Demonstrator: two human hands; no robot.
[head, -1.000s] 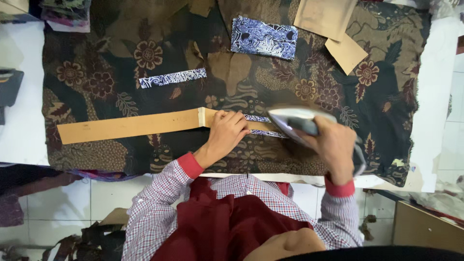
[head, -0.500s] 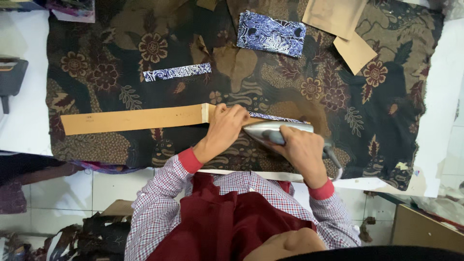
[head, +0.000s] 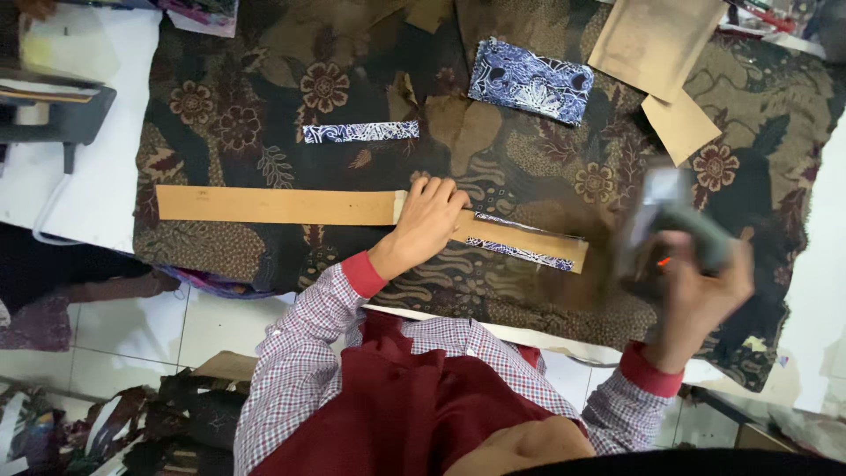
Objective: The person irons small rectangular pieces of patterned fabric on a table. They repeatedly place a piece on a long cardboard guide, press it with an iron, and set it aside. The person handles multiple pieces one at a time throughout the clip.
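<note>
White tabletop (head: 106, 185) under dark floral batik cloth (head: 264, 97); on cloth: long tan strip (head: 273, 205), blue patterned fabric piece (head: 530, 81), narrow blue strip (head: 361, 132), brown paper pieces (head: 656, 40).

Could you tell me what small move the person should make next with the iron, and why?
Probably lower the iron back onto the blue strip: the right hand holds it raised off to the right, while the left hand pins the long cardboard strip.

A dark floral batik cloth (head: 264, 97) covers the white worktop (head: 97, 176); pale floor tiles (head: 159, 330) lie below its near edge.
</note>
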